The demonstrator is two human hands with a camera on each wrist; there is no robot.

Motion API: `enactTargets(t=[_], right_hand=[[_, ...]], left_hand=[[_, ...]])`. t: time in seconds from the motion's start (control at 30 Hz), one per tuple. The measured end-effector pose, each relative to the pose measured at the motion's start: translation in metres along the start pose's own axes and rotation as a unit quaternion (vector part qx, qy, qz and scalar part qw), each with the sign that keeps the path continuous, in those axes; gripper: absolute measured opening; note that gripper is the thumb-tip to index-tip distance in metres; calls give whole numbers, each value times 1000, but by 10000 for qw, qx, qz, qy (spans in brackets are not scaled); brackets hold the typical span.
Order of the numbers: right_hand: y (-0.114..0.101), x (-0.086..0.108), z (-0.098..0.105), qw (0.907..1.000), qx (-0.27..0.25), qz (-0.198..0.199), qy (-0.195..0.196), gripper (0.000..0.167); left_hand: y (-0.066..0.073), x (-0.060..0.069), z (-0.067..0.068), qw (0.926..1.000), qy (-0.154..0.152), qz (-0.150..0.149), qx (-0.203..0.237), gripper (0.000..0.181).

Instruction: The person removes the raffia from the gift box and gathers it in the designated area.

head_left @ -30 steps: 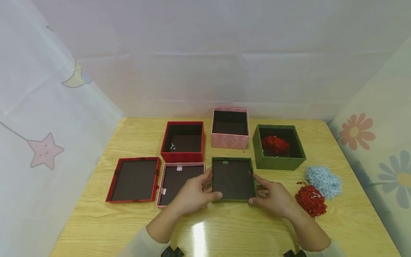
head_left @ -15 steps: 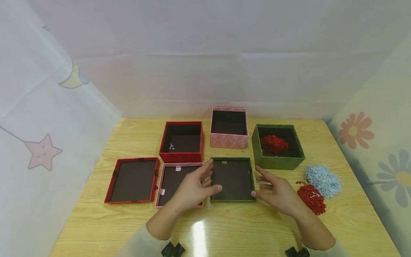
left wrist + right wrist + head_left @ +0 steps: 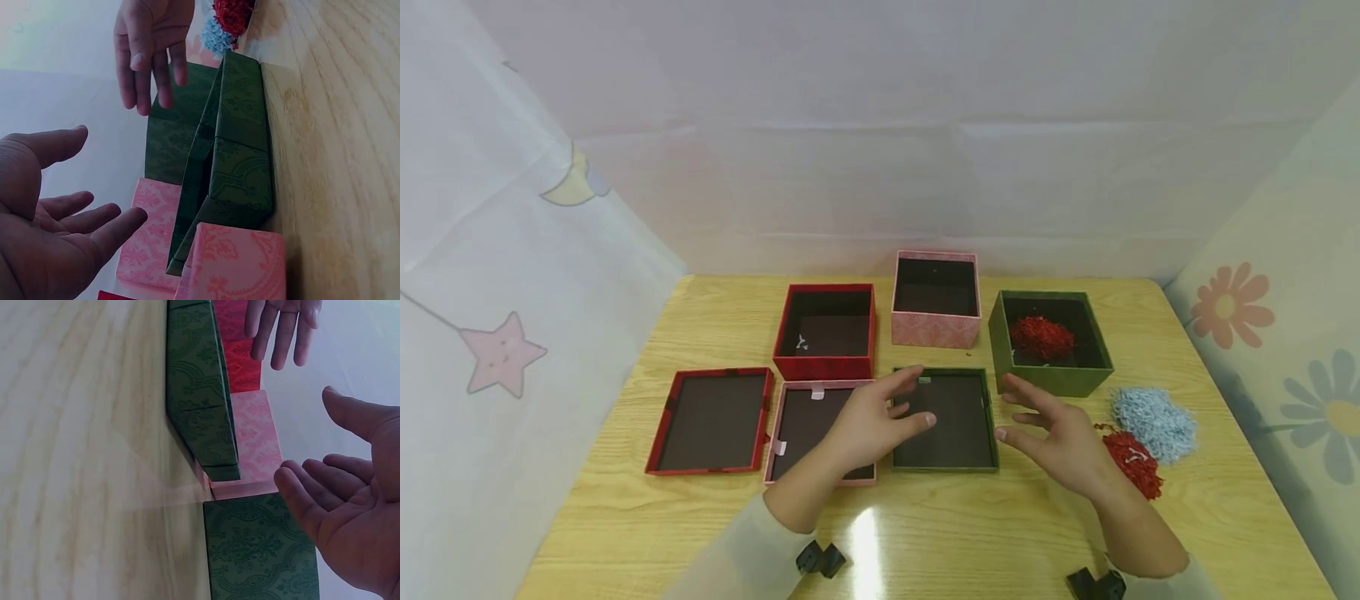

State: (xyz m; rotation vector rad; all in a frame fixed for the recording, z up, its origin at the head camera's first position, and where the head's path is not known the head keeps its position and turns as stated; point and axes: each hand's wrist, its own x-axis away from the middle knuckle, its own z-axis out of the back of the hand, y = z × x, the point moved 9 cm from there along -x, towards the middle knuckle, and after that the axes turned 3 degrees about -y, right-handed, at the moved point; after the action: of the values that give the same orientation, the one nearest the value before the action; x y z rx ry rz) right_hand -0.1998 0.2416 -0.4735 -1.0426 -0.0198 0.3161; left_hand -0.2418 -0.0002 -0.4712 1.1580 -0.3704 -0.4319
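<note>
The green lid [image 3: 947, 425] lies inside-up on the table, its dark lining showing. Above its left side hovers my left hand [image 3: 874, 421], fingers spread and holding nothing; in the left wrist view the green lid [image 3: 240, 137] stands apart from that hand. Just off the lid's right edge is my right hand [image 3: 1062, 437], also spread and holding nothing. To the left lie the pink lid [image 3: 808, 425], partly hidden by my left hand, and the red lid [image 3: 711, 421]. Behind the green lid stand the green box [image 3: 1052, 382] with red shredded paper [image 3: 1043, 337] inside and the pink box [image 3: 936, 329].
A red box [image 3: 823, 367] with white scraps in it stands behind the pink lid. On the right lie a pile of light blue shredded paper [image 3: 1156, 423] and a red shredded paper pile [image 3: 1138, 467]. Printed cloth hangs behind the table [image 3: 940, 533] and at its sides.
Both hands have let go of the green lid and lifted away from its sides. My left hand has shifted right over the lid. The lid stays in place.
</note>
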Motion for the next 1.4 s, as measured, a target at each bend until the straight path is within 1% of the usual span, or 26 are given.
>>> enactTargets(t=[0.1,0.27,0.33,0.57,0.63,0.7,0.83,1.0,1.13,1.33,1.4], right_hand=[[-1,-1,6,9998,17,-13,183,68],[0,-3,18,9986,12,-339,418,66],[-1,-4,25,9981,20,-331,521,63],[-12,-12,53,9945,329,-5,998,55],[-12,-14,61,9928,437,-13,1114,53],[-10,-16,68,9913,557,-117,1190,53],[0,-21,79,9901,634,-529,1135,57],[11,-29,85,9902,535,-837,980,67],[15,-36,88,9888,661,-982,908,72],[22,-47,93,9873,801,-1089,838,77],[24,-51,94,9871,821,-1113,805,78]], left_hand=[[4,-6,-2,9999,-10,-50,-94,69],[15,-17,-6,9994,-17,-140,-314,66],[18,-23,-8,9990,-19,-183,-406,65],[29,-41,-16,9968,26,-318,-727,62],[33,-45,-19,9962,16,-371,-790,63],[37,-50,-23,9958,2,-439,-806,63],[42,-58,-29,9958,-36,-488,-768,64],[44,-67,-36,9981,-53,-366,-494,61],[45,-75,-42,9989,-80,-322,-333,61],[46,-88,-53,9985,-115,-490,-234,60],[46,-92,-56,9983,-91,-505,-274,60]])
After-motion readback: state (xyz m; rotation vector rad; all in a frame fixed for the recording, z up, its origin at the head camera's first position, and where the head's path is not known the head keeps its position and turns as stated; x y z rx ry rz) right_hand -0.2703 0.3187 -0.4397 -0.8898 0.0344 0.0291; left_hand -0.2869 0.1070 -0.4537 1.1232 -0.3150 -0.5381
